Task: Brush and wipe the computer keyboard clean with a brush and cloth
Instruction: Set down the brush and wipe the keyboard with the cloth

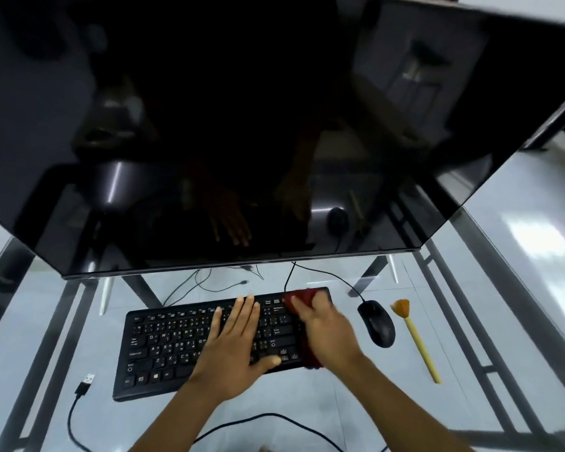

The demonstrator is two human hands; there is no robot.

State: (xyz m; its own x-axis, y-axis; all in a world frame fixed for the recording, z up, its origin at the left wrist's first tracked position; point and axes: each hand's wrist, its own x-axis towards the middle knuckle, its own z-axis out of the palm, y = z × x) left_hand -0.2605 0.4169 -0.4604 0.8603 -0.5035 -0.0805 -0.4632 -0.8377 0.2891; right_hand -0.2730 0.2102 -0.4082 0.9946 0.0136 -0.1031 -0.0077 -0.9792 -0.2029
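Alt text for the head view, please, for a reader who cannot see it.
A person's right hand presses a dark red cloth on the right end of a black keyboard, while the left hand lies flat on its keys. A mouse and brush lie to its right.

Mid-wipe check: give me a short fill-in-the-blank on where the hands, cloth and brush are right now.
1. The left hand lies flat on the ____'s middle keys.
2. The right hand presses a red ____ onto the keys at the right end.
3. The brush lies untouched on the desk, right of the ____.
Missing words: keyboard; cloth; mouse.
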